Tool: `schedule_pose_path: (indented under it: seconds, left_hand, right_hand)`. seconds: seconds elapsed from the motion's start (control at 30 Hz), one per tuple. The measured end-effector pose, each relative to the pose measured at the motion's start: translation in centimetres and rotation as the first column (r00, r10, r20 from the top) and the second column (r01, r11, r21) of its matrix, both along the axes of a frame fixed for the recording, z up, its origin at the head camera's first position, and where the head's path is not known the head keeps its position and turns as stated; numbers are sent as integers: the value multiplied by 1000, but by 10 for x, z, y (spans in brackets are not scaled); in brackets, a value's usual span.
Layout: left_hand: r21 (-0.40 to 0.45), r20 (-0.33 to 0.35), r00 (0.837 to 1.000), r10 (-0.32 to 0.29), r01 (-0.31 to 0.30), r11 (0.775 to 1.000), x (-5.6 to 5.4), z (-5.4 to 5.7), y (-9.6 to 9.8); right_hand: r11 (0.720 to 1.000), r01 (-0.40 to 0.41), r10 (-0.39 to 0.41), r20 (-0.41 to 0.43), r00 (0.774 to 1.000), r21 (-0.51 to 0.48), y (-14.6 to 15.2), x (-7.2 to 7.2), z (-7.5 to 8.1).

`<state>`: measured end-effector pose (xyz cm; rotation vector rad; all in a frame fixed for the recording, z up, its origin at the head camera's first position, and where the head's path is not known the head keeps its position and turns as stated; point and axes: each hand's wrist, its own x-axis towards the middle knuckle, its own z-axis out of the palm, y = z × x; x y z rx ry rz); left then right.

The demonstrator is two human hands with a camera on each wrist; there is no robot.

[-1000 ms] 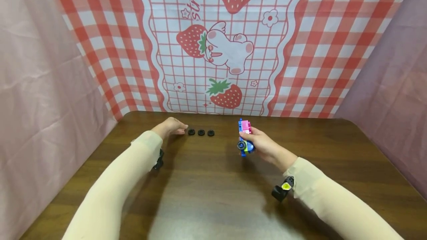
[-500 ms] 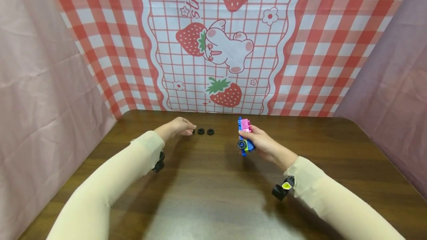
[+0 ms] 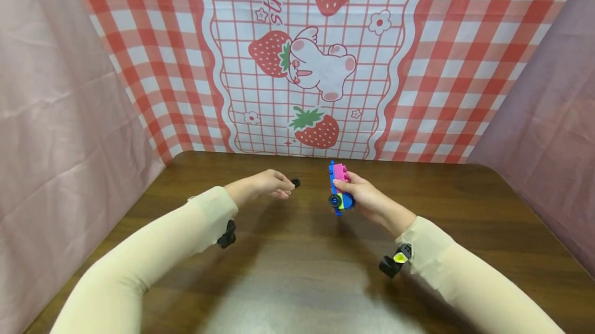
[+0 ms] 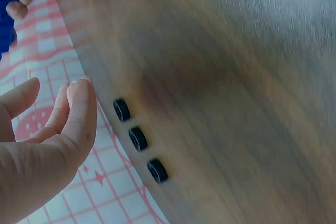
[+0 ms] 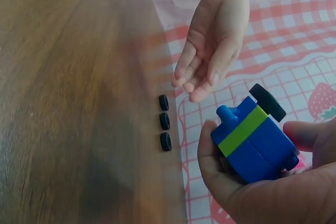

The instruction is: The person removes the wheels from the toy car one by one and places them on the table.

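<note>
My right hand (image 3: 372, 201) grips a toy car (image 3: 341, 201) built of blue, lime-green and pink blocks, held above the table. One black wheel (image 5: 268, 102) is fitted on its side, and a bare blue axle stub (image 5: 226, 113) sticks out at the other side in the right wrist view. The left hand (image 3: 266, 184) hovers over the table with thumb and fingers apart and nothing between them. Three small black wheels (image 4: 138, 139) lie in a row below it in the left wrist view. In the head view just one wheel (image 3: 296, 182) shows beyond the fingertips; the hand hides the others.
The brown wooden table (image 3: 297, 261) extends to a checked strawberry-print cloth (image 3: 321, 65) hanging behind it. Pink curtains (image 3: 79, 91) hang at both sides. A black camera (image 3: 390, 266) is strapped on each wrist.
My left hand has moved rightward over the row of wheels, covering more of them in the head view. The right hand keeps its grip on the toy car and has hardly moved.
</note>
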<state>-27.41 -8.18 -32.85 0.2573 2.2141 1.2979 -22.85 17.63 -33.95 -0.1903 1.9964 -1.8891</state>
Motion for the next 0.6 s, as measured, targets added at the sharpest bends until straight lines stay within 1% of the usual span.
schedule_pose_path:
  seconds: [0.1, 0.3, 0.37, 0.5, 0.6]
  left_hand:
    - [30, -2, 1000, -28, 28, 999, 7, 0, 6]
    - [80, -11, 996, -86, 87, 993, 20, 6, 20]
    - [90, -18, 995, -102, 103, 991, 24, 7, 25]
    - [124, -16, 992, -127, 128, 984, 30, 3, 34]
    - [145, -16, 986, -166, 167, 975, 34, 0, 41]
  right_hand:
    - [1000, -8, 8, -10, 1000, -9, -3, 1, 1]
    - [998, 11, -12, -12, 1000, -65, -5, -1, 2]
    - [997, 14, -14, -8, 1000, -72, -4, -2, 1]
    - [999, 1, -1, -1, 1000, -42, -4, -2, 3]
    - [1000, -1, 1, 10, 1000, -14, -6, -2, 4]
